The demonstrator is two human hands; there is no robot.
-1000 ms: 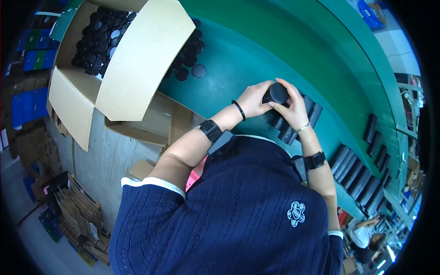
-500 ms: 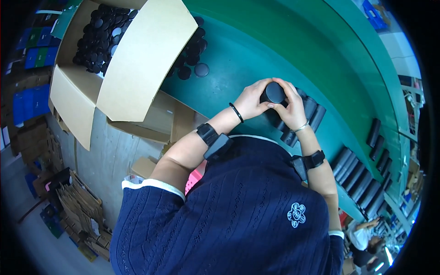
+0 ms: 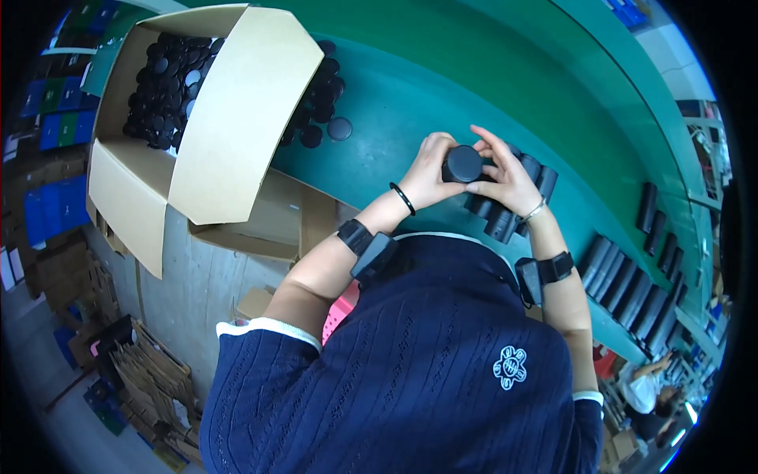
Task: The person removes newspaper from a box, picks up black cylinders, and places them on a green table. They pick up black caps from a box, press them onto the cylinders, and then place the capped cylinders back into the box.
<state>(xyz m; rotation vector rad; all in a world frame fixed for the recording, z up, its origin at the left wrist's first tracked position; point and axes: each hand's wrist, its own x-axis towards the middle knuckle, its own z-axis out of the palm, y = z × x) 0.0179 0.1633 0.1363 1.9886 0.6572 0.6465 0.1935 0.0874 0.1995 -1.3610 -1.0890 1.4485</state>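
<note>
Lifted the forefinger of the right hand [image 3: 512, 186] away since the earlier frame, cannot tell whether gripping with its other fingers, and grasp the black cylinder [image 3: 463, 163] in the left hand [image 3: 427, 175] over the green bench [image 3: 395, 103], left of the dark tubes [image 3: 546, 182].

Box flap [image 3: 245, 118] around 10 or 11 o'clock covers part of the black discs [image 3: 322, 114], so no idea how many. Left hand [image 3: 432, 172] hides one side of the held tube [image 3: 463, 164], can't see its bottom either. Right hand [image 3: 512, 188] blocks some of the other tubes [image 3: 500, 223] near 2 o'clock. Shirt [image 3: 395, 379] runs off at 6; the person [image 3: 643, 391] at 4 is tiny and blurry.
</note>
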